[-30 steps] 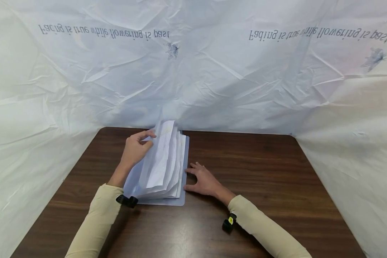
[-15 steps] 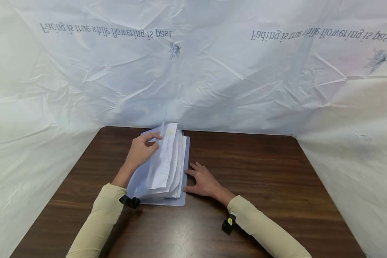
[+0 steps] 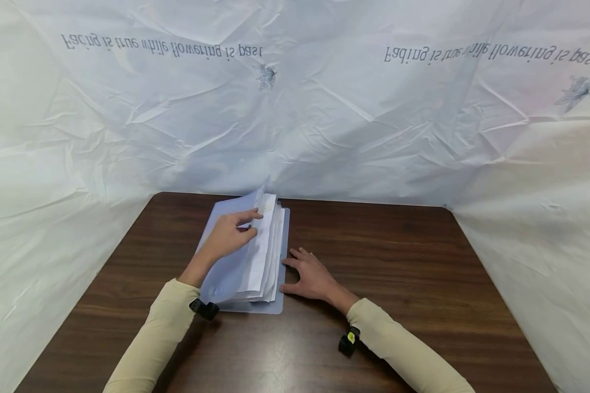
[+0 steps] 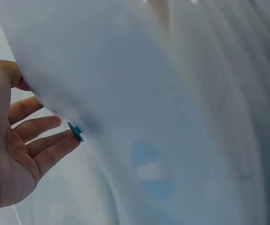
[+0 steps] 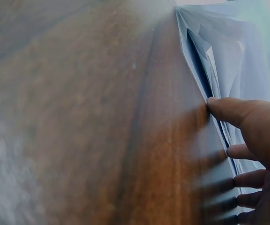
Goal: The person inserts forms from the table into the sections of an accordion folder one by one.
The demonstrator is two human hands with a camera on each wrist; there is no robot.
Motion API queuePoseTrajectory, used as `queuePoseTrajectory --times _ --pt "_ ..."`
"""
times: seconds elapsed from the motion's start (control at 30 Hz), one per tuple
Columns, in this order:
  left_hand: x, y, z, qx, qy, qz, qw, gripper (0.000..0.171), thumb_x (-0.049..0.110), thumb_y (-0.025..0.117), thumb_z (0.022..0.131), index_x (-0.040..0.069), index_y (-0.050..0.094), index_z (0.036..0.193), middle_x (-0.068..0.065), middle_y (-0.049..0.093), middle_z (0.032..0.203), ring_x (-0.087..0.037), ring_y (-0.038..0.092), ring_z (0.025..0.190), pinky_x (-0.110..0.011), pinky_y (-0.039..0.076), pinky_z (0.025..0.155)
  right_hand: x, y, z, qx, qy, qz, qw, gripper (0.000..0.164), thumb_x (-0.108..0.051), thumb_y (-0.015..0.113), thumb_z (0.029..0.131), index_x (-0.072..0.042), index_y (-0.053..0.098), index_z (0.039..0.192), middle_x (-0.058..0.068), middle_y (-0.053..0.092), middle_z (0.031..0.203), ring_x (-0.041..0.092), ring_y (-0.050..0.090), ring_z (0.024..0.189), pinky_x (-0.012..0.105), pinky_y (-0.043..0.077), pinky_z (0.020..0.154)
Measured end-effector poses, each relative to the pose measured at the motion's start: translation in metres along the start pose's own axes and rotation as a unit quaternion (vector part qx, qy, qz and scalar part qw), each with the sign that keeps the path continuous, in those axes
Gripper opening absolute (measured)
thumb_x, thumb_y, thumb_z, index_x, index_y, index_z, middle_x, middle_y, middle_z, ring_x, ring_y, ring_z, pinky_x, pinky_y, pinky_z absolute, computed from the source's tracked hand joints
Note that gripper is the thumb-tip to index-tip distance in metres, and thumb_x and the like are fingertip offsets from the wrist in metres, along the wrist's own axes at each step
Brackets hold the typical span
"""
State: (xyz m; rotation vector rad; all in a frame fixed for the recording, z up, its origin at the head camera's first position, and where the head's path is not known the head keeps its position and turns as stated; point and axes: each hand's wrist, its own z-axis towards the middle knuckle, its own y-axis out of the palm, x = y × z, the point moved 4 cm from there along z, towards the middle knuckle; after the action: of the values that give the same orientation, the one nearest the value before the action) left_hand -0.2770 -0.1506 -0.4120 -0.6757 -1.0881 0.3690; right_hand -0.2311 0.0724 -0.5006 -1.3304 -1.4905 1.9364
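A translucent pale blue expanding folder (image 3: 231, 273) lies on the table, with several white paper sheets (image 3: 260, 256) fanned inside. My left hand (image 3: 226, 236) pinches the free edge of its raised cover, which slants over part of the sheets. In the left wrist view, the thumb and fingers of that hand (image 4: 6, 145) are at the cover's edge (image 4: 111, 70), beside a small teal button (image 4: 76, 131). My right hand (image 3: 312, 274) rests on the table at the folder's right edge. Its spread fingertips touch that edge in the right wrist view.
The dark wooden table (image 3: 388, 262) extends to both sides of the folder and in front of it. White wrinkled sheeting (image 3: 324, 136) with printed lettering hangs behind the table and along its sides.
My left hand has moved to the right, and the cover has swung over the sheets, hiding more of them. The right hand has stayed in place.
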Motion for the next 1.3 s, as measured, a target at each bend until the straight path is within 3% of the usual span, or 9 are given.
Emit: queuePoseTrajectory --times 0.13,0.3,0.37,0.43,0.53,0.67,0.83,1.17,1.3 --pt "0.001 0.006 0.0 -0.027 0.01 0.016 0.9995 0.04 0.018 0.067 0.095 0.007 0.069 0.133 -0.014 0.057 0.147 -0.033 0.059 0.129 -0.05 0.052 0.099 0.0 0.0 0.0 -0.001 -0.001 0.003 1.0 0.071 -0.053 0.074 0.088 -0.012 0.06 0.144 0.019 0.04 0.159 0.041 0.03 0.15 0.057 0.026 0.119" --pt "0.001 0.017 0.001 -0.059 0.016 0.029 0.9977 0.046 0.025 0.067 0.096 0.008 0.064 0.139 -0.014 0.055 0.149 -0.027 0.07 0.089 -0.048 0.053 0.093 0.0 -0.001 0.0 -0.001 -0.001 0.006 1.0 0.07 -0.052 0.075 0.088 -0.012 0.06 0.144 0.02 0.041 0.159 0.041 0.03 0.15 0.058 0.025 0.119" --pt "0.001 0.021 0.002 -0.068 0.012 0.029 0.9972 0.048 0.026 0.067 0.096 0.008 0.064 0.14 -0.013 0.055 0.149 -0.02 0.06 0.066 -0.044 0.052 0.082 0.0 -0.001 0.0 0.0 -0.001 0.008 1.0 0.07 -0.051 0.075 0.088 -0.012 0.06 0.144 0.02 0.041 0.158 0.041 0.03 0.15 0.058 0.025 0.119" --pt "0.001 0.025 0.002 -0.073 0.004 0.029 0.9969 0.049 0.027 0.067 0.096 0.008 0.063 0.14 -0.012 0.056 0.148 -0.016 0.049 0.058 -0.041 0.047 0.075 0.0 -0.001 0.0 0.001 -0.001 0.008 1.0 0.07 -0.051 0.075 0.088 -0.012 0.06 0.144 0.02 0.041 0.158 0.041 0.03 0.15 0.058 0.025 0.119" --pt "-0.001 0.031 0.003 -0.078 -0.006 0.037 0.9963 0.051 0.029 0.068 0.095 0.008 0.062 0.141 -0.012 0.059 0.146 -0.013 0.046 0.057 -0.04 0.045 0.074 0.001 -0.001 0.0 0.005 -0.003 0.01 1.0 0.07 -0.051 0.075 0.088 -0.012 0.061 0.143 0.02 0.041 0.158 0.041 0.03 0.15 0.058 0.026 0.119" --pt "-0.004 0.039 0.003 -0.086 -0.021 0.046 0.995 0.053 0.032 0.069 0.095 0.009 0.062 0.141 -0.012 0.06 0.144 -0.019 0.062 0.08 -0.043 0.048 0.082 0.001 0.0 0.0 0.007 -0.006 0.012 1.0 0.07 -0.051 0.076 0.088 -0.011 0.061 0.143 0.02 0.041 0.158 0.042 0.031 0.15 0.059 0.026 0.118" --pt "-0.007 0.048 0.001 -0.101 -0.034 0.048 0.9931 0.051 0.032 0.069 0.095 0.008 0.063 0.14 -0.014 0.059 0.146 -0.026 0.063 0.109 -0.048 0.049 0.091 0.001 0.0 0.001 0.004 -0.004 0.012 1.0 0.07 -0.051 0.075 0.088 -0.011 0.061 0.143 0.02 0.041 0.158 0.042 0.031 0.15 0.059 0.026 0.118" --pt "-0.014 0.061 -0.002 -0.116 -0.039 0.038 0.9917 0.051 0.035 0.071 0.095 0.008 0.064 0.138 -0.015 0.06 0.144 -0.034 0.055 0.133 -0.054 0.044 0.106 -0.001 -0.002 0.0 -0.002 0.007 0.019 1.0 0.07 -0.051 0.075 0.088 -0.012 0.059 0.144 0.019 0.04 0.159 0.041 0.028 0.151 0.059 0.024 0.119" --pt "-0.017 0.064 -0.004 -0.124 -0.04 0.046 0.9905 0.052 0.034 0.073 0.094 0.008 0.064 0.138 -0.014 0.06 0.144 -0.034 0.055 0.133 -0.053 0.044 0.107 0.0 -0.002 0.0 -0.003 0.009 0.024 1.0 0.07 -0.05 0.075 0.088 -0.012 0.059 0.145 0.019 0.04 0.16 0.04 0.028 0.151 0.059 0.024 0.119"
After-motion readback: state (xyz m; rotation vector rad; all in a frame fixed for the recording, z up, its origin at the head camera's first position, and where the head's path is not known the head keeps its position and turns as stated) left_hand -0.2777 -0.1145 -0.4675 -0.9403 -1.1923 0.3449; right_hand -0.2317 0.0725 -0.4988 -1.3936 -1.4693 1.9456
